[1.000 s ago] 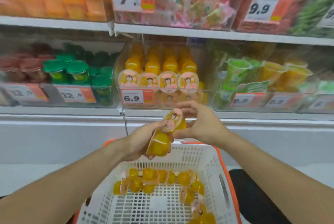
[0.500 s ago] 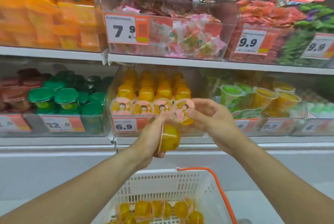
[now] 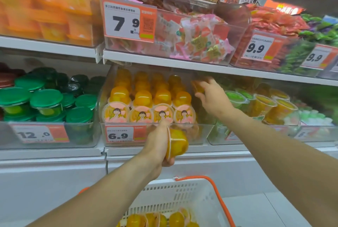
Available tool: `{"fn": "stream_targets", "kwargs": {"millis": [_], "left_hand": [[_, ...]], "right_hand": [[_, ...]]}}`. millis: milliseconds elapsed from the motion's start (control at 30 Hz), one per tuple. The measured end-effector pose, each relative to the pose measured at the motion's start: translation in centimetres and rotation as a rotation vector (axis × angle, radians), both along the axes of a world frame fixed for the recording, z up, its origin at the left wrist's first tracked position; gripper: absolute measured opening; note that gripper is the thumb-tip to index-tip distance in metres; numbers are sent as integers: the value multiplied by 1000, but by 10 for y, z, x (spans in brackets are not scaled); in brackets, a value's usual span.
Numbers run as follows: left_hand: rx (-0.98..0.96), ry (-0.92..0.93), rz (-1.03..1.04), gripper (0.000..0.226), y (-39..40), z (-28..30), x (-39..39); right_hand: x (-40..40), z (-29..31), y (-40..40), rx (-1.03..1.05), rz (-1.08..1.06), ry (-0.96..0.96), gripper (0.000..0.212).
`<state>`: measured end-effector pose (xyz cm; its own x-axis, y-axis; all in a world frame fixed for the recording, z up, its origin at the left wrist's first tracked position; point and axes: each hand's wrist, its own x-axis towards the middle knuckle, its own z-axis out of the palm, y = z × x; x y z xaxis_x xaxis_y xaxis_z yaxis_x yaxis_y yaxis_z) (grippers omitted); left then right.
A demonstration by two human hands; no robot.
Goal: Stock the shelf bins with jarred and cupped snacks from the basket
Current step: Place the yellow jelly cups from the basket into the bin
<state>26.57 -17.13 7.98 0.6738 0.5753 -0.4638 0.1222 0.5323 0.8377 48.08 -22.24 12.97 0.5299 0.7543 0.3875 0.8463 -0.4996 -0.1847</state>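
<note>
Left of the clear shelf bin (image 3: 204, 133) green-lidded jars (image 3: 45, 102) are being displayed, before its front a yellow cup (image 3: 178, 143) is being gripped by the left hand (image 3: 161, 146), and above its right end another cup (image 3: 198, 84) is being clasped by the right hand (image 3: 212, 98).

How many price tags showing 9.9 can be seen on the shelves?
2. One 9.9 tag hangs on the red-snack bin on the upper shelf, at right; the other 9.9 tag is on the green-snack bin beside it. Blurred lower tags at right are unreadable.
</note>
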Motion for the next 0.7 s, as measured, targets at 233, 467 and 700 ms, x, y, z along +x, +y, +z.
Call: {"fn": "stream_targets", "kwargs": {"millis": [233,467,700], "left_hand": [[-44,-20,-18,42,7,-8,11],[-65,-21,11,43,13,-16,18],[-36,0,-1,46,11,-22,21]], "right_hand": [[39,4,59,-245,-86,-57,40],[65,-5,98,-263,-135,-84,19],[65,-8,101,-332,-162,-121,22]]}}
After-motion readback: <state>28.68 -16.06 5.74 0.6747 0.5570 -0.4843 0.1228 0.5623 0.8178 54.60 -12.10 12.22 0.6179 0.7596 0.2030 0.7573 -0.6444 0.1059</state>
